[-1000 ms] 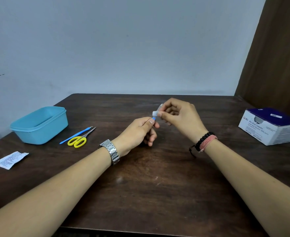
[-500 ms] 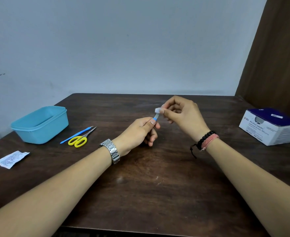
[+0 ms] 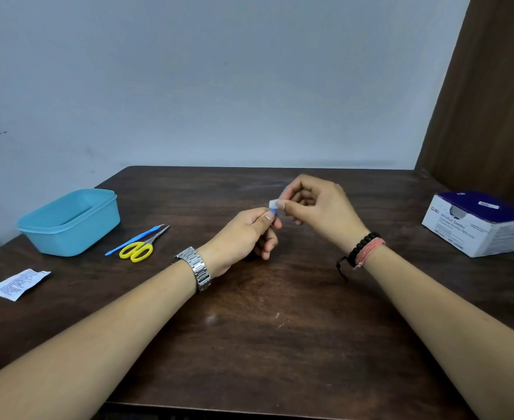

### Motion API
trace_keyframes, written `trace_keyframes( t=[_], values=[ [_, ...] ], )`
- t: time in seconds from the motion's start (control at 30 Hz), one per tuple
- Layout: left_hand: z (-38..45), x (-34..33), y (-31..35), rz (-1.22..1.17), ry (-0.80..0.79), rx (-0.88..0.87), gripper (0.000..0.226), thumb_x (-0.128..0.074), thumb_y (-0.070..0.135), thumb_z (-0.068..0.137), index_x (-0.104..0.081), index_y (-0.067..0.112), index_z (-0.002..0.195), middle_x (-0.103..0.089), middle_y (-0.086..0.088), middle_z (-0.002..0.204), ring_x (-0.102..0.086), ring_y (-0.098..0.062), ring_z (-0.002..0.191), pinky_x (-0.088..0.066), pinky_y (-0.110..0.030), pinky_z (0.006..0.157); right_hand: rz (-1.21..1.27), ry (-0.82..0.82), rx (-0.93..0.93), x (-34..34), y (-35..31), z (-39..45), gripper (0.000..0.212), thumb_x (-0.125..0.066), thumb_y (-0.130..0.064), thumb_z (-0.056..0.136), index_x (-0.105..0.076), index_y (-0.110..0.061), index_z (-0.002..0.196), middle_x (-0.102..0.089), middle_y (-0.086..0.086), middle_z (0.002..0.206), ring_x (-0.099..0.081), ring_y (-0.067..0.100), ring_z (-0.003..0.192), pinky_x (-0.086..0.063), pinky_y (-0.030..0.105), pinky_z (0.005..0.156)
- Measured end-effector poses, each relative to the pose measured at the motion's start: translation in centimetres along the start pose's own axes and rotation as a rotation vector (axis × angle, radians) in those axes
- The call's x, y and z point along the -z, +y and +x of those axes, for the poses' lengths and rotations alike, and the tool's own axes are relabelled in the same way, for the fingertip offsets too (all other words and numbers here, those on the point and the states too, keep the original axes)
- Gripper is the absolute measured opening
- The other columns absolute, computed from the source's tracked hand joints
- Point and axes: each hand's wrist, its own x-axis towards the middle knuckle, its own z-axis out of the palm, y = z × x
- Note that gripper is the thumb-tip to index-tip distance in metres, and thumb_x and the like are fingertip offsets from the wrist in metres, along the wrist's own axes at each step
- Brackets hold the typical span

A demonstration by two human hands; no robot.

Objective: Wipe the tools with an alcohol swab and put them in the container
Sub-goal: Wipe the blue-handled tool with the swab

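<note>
Tools are split between the hands and the worktop: one blue-handled tool (image 3: pixel 272 211), of which only a short blue stretch shows, is pinched in the left hand (image 3: pixel 243 234) above the middle of the worktop (image 3: pixel 280 344). The right hand (image 3: pixel 316 207) pinches a small white alcohol swab (image 3: pixel 273 203) between thumb and fingertips, folded onto the tool just above the left thumb. Both hands are curled closed around what they hold, raised off the surface.

The step in hand looks like the wiping of this first tool. How much of its length has been covered cannot be told, since the hands hide most of it.

To the left, another blue tool (image 3: pixel 134 240) and a pair of yellow-handled scissors (image 3: pixel 140 248) lie side by side, touching or nearly so, just beside the light blue container (image 3: pixel 67 222), which appears empty. So most of the task seems to remain.

The next move probably calls for drawing the swab along the rest of the tool, then carrying it left and dropping it in the container while the right hand keeps the swab for the next piece.

A torn swab wrapper (image 3: pixel 19 283) lies near the left edge, and the swab box (image 3: pixel 476 225) sits far right.
</note>
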Motion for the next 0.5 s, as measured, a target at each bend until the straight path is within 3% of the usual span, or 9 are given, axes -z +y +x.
trace_keyframes(
  t=[0.1,0.23,0.33,0.5],
  values=[
    [0.0,0.0,0.0,0.014,-0.02,-0.007,0.032,-0.032,0.027,0.108,-0.055,0.016,0.089,-0.055,0.003,0.056,-0.053,-0.012,0.051,-0.043,-0.019,0.054,-0.092,-0.006,0.032,-0.2,0.0,0.0,0.013,-0.077,-0.02,0.082,-0.067,-0.011,0.08,-0.07,0.008,0.068,-0.064,0.025,0.059,-0.057,0.036,0.06],
    [-0.1,0.0,0.1,0.032,-0.031,-0.005,0.032,-0.032,0.027,0.108,-0.055,0.015,0.089,-0.055,0.002,0.057,-0.052,-0.013,0.051,-0.043,-0.02,0.056,-0.011,0.175,-0.042,0.4,0.4,0.3,0.016,-0.078,-0.021,0.082,-0.066,-0.01,0.08,-0.069,0.009,0.068,-0.059,0.014,0.055,-0.056,0.034,0.057],
    [-0.1,0.1,0.1,0.037,-0.032,-0.002,0.033,-0.032,0.027,0.108,-0.055,0.016,0.088,-0.055,0.002,0.057,-0.053,-0.013,0.052,-0.043,-0.021,0.057,0.012,0.251,-0.05,0.7,0.5,0.5,0.017,-0.078,-0.025,0.083,-0.066,-0.014,0.08,-0.069,0.009,0.07,-0.063,0.02,0.059,-0.058,0.033,0.059],
    [0.0,0.1,0.0,0.024,-0.02,-0.002,0.033,-0.032,0.027,0.108,-0.055,0.015,0.089,-0.055,0.002,0.057,-0.053,-0.013,0.051,-0.043,-0.02,0.056,-0.014,0.054,0.009,0.2,0.2,0.1,0.017,-0.078,-0.024,0.082,-0.067,-0.012,0.08,-0.069,0.007,0.069,-0.062,0.025,0.06,-0.058,0.038,0.059]
  ],
)
